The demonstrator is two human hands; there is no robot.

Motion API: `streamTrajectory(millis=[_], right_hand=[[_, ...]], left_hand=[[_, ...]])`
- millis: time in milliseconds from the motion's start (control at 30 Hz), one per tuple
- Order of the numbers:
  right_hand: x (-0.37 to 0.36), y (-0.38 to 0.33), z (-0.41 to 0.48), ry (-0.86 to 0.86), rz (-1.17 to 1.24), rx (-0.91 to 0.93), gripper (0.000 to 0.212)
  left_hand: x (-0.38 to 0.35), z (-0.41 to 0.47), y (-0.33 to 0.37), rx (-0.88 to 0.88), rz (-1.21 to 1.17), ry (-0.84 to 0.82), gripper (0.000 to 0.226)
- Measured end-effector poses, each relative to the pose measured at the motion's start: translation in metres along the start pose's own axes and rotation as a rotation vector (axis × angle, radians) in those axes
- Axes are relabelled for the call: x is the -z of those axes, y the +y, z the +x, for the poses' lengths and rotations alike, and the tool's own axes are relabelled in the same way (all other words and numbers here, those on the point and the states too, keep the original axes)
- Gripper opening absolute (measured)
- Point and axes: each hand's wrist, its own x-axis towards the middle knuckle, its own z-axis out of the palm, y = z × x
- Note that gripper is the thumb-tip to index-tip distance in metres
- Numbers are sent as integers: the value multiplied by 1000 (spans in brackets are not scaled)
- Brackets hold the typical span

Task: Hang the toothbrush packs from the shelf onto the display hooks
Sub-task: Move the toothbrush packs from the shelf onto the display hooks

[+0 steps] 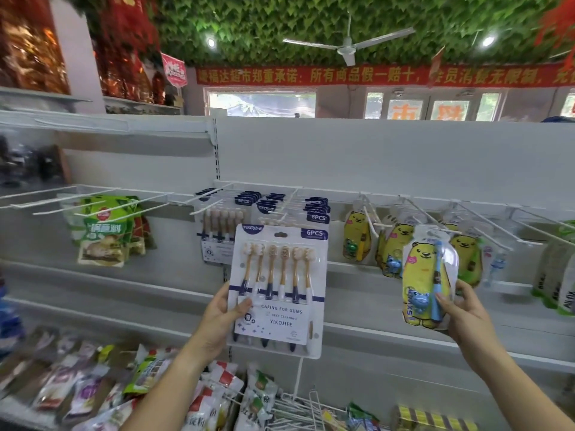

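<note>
My left hand [221,318] grips a white six-piece toothbrush pack [280,290] by its lower left edge and holds it upright in front of the display hooks [280,203]. Several packs of the same kind [315,217] hang on those hooks behind it. My right hand [463,312] holds a yellow bear kids' toothbrush pack [427,278] by its lower right side, thumb on the front. This pack is raised before the right-hand hooks [485,219], where several bear packs [357,241] hang.
Bare white hooks [77,200] stick out at the left above green food pouches [102,231]. Snack bags [93,381] fill the lower shelf, beside loose wire hooks [298,409]. Green pouches [557,275] hang at the far right. Grey shelf boards [373,334] run behind the packs.
</note>
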Motion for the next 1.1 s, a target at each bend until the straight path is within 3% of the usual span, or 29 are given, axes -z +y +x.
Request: streamTrajectory(millis=[100,167,300,400,533,600,667,733,800,833,900,1033,1100], right_hand=[[-3,-1,2,-10,53,-11,55],[-3,-1,2,-9,43,-19,37],[-4,-3,2,-12,35,-33,36],[-4,-6,0,4,45,-35,47],[-8,-9,-2,42,-11,-30,94],[-10,-10,-2,28,5,-38,82],[-12,-14,-5,14,43,-46,63],[-11,-15,-6,16,24,-47,61],[-12,-14,-4,49,12,-29,73],[-14,-13,-4,64,2,-31,67],[-15,-12,-1,52,35,-20,42],[-14,-3,10,67,78,2,45],[-17,1,13,97,86,13,28]], left_hand=[[-1,1,0,0,12,-27,92],[1,3,-2,-8,20,-31,71],[8,6,-2,-5,5,-28,60],[7,6,1,2,-12,-52,59],[0,10,11,-27,-13,-79,70],[-1,11,15,-10,-5,-81,92],[4,11,16,-16,-27,-66,99],[11,12,13,-26,-42,-54,85],[19,11,10,-40,-43,-46,63],[24,10,10,-36,-38,-38,57],[38,8,8,-37,-29,-36,55],[73,-3,6,-26,-37,5,54],[91,-8,7,-7,-61,43,53]])
